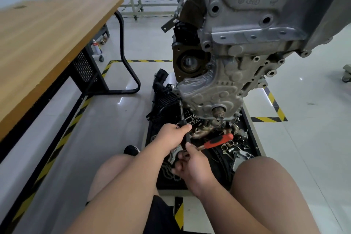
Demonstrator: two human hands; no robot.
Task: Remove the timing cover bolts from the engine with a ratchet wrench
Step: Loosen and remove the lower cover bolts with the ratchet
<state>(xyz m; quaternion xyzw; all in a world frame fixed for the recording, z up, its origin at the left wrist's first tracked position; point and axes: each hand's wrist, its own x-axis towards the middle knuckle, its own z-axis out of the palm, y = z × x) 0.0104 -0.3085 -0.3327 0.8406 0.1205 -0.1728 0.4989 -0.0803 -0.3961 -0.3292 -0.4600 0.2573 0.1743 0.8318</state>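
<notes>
The engine point(247, 24) hangs over a black parts tray point(252, 135). Its grey timing cover point(214, 91) faces me, with the crank snout point(218, 111) at its lower end. My left hand point(171, 137) grips the black handle of the ratchet wrench point(182, 115), whose thin metal shaft runs up to the cover's lower left edge. My right hand point(191, 165) sits just below, its fingers curled at the handle's lower end. What the right fingers hold is hidden.
A red-handled tool point(218, 140) lies in the tray among several loose metal parts. A black plastic manifold point(165, 97) leans at the tray's left. A wooden table point(47, 43) stands to the left. Yellow-black tape marks the floor. My bare knees frame the tray.
</notes>
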